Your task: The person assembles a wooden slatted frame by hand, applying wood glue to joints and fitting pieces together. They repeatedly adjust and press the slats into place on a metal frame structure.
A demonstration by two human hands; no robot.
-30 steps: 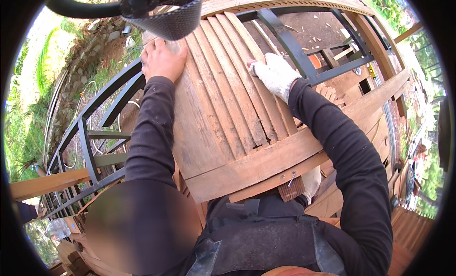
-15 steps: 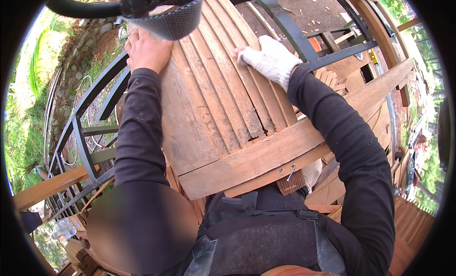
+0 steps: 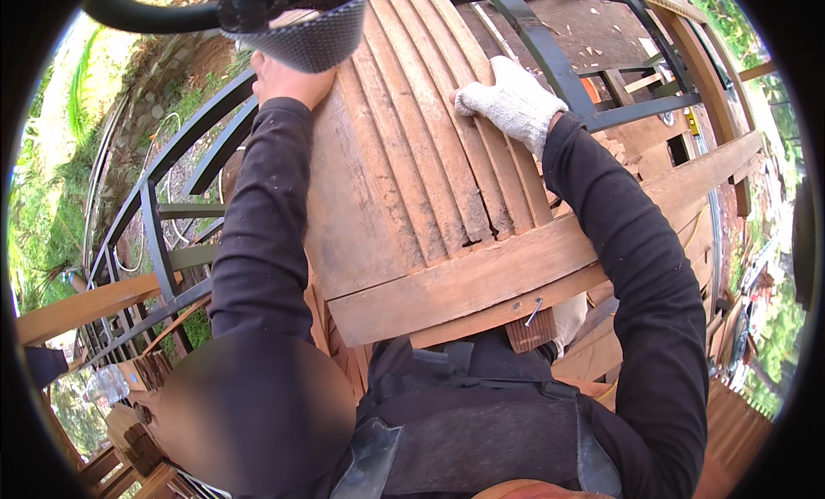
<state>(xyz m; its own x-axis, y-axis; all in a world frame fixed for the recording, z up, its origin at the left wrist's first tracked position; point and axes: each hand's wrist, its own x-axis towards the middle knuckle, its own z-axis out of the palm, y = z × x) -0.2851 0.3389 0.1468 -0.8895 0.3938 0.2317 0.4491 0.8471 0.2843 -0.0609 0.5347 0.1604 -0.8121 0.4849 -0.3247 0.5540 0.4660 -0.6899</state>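
A large wooden panel [image 3: 352, 198] lies tilted in front of me, with several long grooved slats and a plain board across its near end. Two dark gaps show where the slats meet that crosspiece. My left hand [image 3: 296, 80], bare, grips the panel's left edge near the far end; a grey mesh strap hides part of its fingers. My right hand [image 3: 514, 104], in a white knit glove, is closed around the right edge, its thumb side lying over the outer slats. Below the near edge, a bent nail [image 3: 534, 312] sticks out beside a short wood block [image 3: 531, 331].
Dark metal framing [image 3: 537, 48] stands at the far right, with more dark bars [image 3: 159, 233] on the left. A long timber beam [image 3: 705, 173] runs out to the right. Wood offcuts lie around, and a mesh strap [image 3: 296, 27] hangs across the top.
The view has shifted, so the panel, both arms and the frame sit slightly farther right. More of my left hand is now behind the strap. Both hands keep their places on the panel.
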